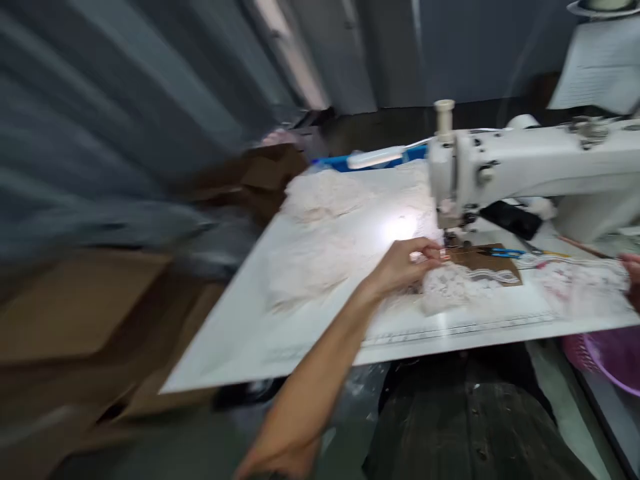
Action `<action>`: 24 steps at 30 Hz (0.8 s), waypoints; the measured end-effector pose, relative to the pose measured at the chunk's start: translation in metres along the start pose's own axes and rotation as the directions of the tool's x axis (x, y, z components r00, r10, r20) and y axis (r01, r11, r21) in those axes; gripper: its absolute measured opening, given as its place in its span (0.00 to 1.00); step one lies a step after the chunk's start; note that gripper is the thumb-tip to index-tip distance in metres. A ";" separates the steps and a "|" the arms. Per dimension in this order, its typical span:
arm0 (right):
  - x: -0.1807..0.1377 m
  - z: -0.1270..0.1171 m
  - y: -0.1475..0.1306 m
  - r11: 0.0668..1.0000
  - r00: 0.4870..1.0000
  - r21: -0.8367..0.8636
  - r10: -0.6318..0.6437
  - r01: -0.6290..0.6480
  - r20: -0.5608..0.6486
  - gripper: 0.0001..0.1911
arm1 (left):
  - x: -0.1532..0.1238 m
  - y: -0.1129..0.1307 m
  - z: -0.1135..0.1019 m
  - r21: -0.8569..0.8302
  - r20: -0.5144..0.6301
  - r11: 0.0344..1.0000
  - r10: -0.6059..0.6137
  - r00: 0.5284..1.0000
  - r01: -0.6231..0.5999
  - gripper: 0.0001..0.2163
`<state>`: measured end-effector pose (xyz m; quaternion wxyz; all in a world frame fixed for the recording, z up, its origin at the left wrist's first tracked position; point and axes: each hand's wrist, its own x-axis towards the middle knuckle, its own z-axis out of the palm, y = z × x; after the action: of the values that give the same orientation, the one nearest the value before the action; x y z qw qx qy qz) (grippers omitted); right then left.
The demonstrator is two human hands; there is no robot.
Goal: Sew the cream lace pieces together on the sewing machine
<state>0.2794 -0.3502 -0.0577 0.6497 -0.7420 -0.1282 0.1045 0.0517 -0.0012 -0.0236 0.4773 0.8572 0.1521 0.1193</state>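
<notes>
My left hand (pixel 407 265) reaches across the white sewing table (pixel 280 320) and pinches the edge of a pale pink lace piece (pixel 457 288) just below the needle of the white sewing machine (pixel 505 167). Its fingers are closed on the lace. Only a sliver of my right hand (pixel 633 279) shows at the right edge, resting on more pink lace (pixel 580 283); its fingers are cut off by the frame. A brown card (pixel 493 261) lies under the lace near the needle.
A heap of pale lace (pixel 330 220) lies at the table's far left. Blue-handled scissors (pixel 507 253) lie beside the machine. A purple basket (pixel 610 360) sits low right. Brown cardboard boxes (pixel 90 313) stand to the left. A blue tray (pixel 350 162) is behind.
</notes>
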 end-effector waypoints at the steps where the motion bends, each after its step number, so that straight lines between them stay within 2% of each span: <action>1: 0.001 0.000 -0.003 0.999 0.999 0.027 0.026 -0.026 0.018 0.27 | 0.000 0.001 0.001 0.028 -0.018 0.999 0.025 1.000 -0.024 0.15; 5: 0.014 -0.011 0.002 0.997 0.998 0.046 0.061 -0.061 0.006 0.24 | 0.007 0.000 0.002 0.180 -0.040 0.973 0.154 0.987 -0.144 0.18; 8: 0.016 -0.017 0.008 0.993 0.996 0.092 0.063 -0.068 0.056 0.23 | 0.007 0.003 0.006 0.228 -0.030 0.935 0.286 0.958 -0.272 0.19; 10: 0.015 -0.018 0.009 0.990 0.993 0.117 0.061 -0.073 0.106 0.23 | 0.006 0.004 0.009 0.259 -0.044 0.922 0.309 0.950 -0.288 0.20; 12: 0.014 -0.020 0.010 0.989 0.985 0.125 0.063 -0.083 0.159 0.23 | 0.005 0.005 0.010 0.267 -0.039 0.937 0.245 0.969 -0.226 0.22; 15: 0.016 -0.025 0.009 0.988 0.967 0.106 0.083 -0.111 0.242 0.24 | 0.006 0.006 0.005 0.199 0.043 0.980 0.023 0.999 -0.031 0.30; 17: 0.018 -0.029 0.008 0.987 0.952 0.089 0.102 -0.133 0.288 0.26 | 0.006 0.007 0.000 0.138 0.115 0.985 -0.116 0.987 0.100 0.37; 19: 0.019 -0.031 0.006 0.984 0.939 0.082 0.121 -0.155 0.321 0.28 | 0.007 0.005 -0.005 0.100 0.169 0.977 -0.202 0.965 0.187 0.40; 24: 0.022 -0.030 0.003 0.972 0.918 0.098 0.165 -0.214 0.361 0.31 | 0.007 -0.010 -0.011 0.091 0.164 0.946 -0.321 0.933 0.310 0.43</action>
<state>0.3100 -0.3711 -0.0568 0.6520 -0.6747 -0.1618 0.3059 0.0527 0.0151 -0.0256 0.4741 0.8437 0.2486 -0.0401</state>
